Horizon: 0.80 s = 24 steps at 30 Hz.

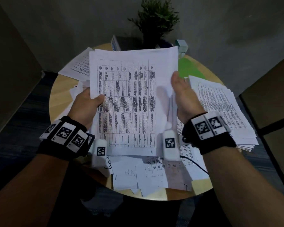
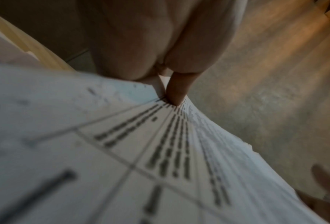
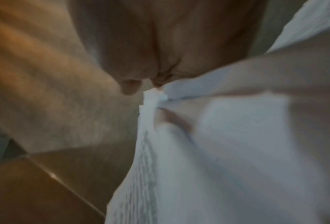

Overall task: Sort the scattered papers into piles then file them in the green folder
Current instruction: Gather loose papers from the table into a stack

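Grey walls close in behind a round wooden desk (image 1: 61,102) littered with papers (image 1: 134,176). Beyond the right hand (image 1: 185,95) lies the green folder (image 1: 190,68); beside it, a pile (image 1: 223,108). Both hands, left hand (image 1: 87,105) included, pinch a raised sheaf (image 1: 126,102): square its edges before laying it down.

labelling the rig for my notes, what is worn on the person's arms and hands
Both forearms are bare, no sleeves or gloves. Each wrist carries a black fabric wrist strap, left and right, ringed with white rectangular tiles printed with black square-pattern markers. A white marker-tagged block hangs inside each wrist; a thin black cable trails by the right.
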Tool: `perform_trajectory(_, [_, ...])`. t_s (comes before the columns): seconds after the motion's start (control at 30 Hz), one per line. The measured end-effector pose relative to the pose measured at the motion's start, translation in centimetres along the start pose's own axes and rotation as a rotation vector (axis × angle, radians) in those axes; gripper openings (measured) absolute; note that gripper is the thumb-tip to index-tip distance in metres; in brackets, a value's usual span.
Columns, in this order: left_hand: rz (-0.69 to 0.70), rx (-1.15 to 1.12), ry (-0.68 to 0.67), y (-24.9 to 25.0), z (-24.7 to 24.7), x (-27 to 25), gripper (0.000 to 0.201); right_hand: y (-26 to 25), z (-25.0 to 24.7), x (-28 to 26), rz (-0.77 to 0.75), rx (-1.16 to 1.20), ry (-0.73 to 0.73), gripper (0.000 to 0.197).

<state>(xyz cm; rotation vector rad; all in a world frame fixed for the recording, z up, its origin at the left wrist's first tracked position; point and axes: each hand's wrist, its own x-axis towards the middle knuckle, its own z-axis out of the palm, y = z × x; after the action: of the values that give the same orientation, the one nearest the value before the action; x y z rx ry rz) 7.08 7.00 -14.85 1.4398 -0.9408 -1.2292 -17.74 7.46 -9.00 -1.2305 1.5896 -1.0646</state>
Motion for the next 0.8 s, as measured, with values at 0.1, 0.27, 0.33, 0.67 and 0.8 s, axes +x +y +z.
perform_trajectory(0.1, [-0.003, 0.007, 0.019, 0.3, -0.4, -0.1, 0.035, 0.3, 1.6, 0.1, -0.100, -0.089, -0.065, 0.041])
perform_trajectory(0.27, [0.009, 0.027, -0.020, 0.5, -2.2, 0.0, 0.037, 0.3, 3.3, 2.1, -0.041, 0.090, -0.116, 0.024])
perform_trajectory(0.33, [0.050, 0.091, 0.011, 0.5, -3.5, 0.1, 0.039, 0.2, 3.7, 2.5, -0.008, 0.065, -0.176, 0.008])
perform_trajectory(0.67, [0.087, 0.269, 0.347, -0.1, -7.9, 0.4, 0.032, 4.5, 4.6, 1.6, 0.267, -1.086, -0.109, 0.091])
perform_trajectory(0.8, [0.081, 0.185, 0.297, 0.1, -6.8, 0.6, 0.036, 5.9, 5.1, 1.4, 0.315, -1.082, 0.001, 0.100])
